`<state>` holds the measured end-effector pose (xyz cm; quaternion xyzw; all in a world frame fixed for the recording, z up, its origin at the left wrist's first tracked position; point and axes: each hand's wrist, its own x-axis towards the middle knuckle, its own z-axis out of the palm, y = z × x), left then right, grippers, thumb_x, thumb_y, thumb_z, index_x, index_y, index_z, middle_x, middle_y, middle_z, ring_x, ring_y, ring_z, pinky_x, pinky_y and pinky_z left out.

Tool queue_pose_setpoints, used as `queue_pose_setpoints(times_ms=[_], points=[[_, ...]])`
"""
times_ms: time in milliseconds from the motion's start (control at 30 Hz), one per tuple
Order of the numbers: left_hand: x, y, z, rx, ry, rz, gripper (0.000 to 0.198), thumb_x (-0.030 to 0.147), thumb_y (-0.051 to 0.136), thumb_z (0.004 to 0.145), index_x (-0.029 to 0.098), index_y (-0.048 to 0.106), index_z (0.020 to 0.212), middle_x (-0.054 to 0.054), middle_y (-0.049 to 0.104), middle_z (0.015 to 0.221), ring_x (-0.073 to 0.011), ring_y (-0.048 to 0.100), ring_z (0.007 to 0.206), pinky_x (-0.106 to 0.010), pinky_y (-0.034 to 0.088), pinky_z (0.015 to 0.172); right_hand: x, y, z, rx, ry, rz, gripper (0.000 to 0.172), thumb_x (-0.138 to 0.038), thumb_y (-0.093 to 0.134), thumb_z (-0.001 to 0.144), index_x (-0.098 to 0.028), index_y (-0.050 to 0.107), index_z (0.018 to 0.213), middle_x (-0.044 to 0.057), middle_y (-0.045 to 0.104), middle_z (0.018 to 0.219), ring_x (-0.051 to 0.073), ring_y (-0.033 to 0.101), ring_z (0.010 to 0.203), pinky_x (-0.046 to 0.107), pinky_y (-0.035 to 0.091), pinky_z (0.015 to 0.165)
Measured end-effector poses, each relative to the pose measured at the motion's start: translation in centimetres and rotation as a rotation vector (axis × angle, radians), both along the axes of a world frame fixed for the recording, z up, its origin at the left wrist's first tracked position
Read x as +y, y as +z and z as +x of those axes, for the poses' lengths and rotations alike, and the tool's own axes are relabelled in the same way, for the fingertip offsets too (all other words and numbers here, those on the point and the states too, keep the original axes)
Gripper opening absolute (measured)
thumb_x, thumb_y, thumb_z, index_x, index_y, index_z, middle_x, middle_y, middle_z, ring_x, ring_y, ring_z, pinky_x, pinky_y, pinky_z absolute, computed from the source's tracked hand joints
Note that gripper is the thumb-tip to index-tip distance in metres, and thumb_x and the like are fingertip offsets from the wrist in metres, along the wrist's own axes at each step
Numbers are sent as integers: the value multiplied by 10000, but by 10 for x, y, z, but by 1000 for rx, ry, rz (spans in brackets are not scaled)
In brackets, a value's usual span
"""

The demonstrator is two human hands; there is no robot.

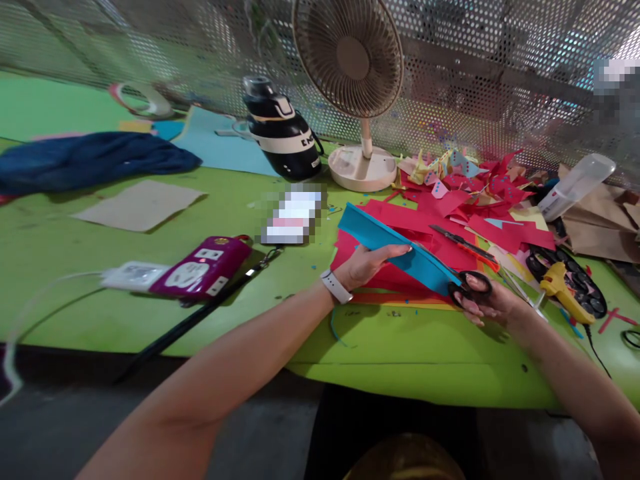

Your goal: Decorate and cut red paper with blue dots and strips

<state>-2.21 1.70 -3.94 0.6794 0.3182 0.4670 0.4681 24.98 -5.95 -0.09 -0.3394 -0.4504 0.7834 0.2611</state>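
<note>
My left hand, with a white band at its wrist, grips a folded strip of blue paper between thumb and fingers. Black-handled scissors are in my right hand, its fingers in and around the loops. The scissors' blades lie along the right end of the blue paper, partly hidden by it. Beneath the blue paper, red paper sheets spread over the green table. An orange and black cutter knife rests on the red paper, just beyond the scissors.
A fan and a dark bottle stand at the back. A phone and a purple power strip lie left of the papers. Paper scraps, a clear bottle and a yellow glue gun are on the right.
</note>
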Motion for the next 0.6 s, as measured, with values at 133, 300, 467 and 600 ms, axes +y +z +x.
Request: queue_pose_setpoints(times_ms=[133, 300, 467, 600], points=[[-2, 3, -1, -16, -11, 3, 136, 270, 699, 715, 243, 765, 831, -97, 773, 885, -293, 726, 913, -417, 554, 901, 1, 1, 0, 2, 13, -14, 469, -616, 690, 767, -150, 634, 777, -70, 560, 476, 19, 318, 256, 148, 375, 299], [-2, 3, -5, 80, -35, 72, 200, 251, 651, 713, 249, 776, 870, -77, 782, 933, -290, 734, 895, -393, 560, 897, 0, 6, 0, -20, -5, -7, 451, -595, 679, 780, -145, 651, 769, -68, 570, 465, 4, 243, 243, 147, 400, 325], [-1, 0, -7, 140, -43, 162, 267, 214, 601, 755, 248, 771, 958, -59, 782, 1002, -276, 735, 929, -389, 559, 923, 0, 8, 0, -54, -14, -17, 459, -619, 680, 745, -161, 646, 744, -61, 561, 447, 28, 288, 251, 162, 373, 300], [1, -5, -8, 139, -97, 185, 266, 231, 612, 783, 248, 771, 995, -66, 775, 1049, -281, 734, 961, -398, 568, 922, 0, 7, 1, -28, 19, -31, 487, -642, 692, 725, -158, 647, 752, -61, 557, 455, 34, 304, 260, 178, 402, 316]])
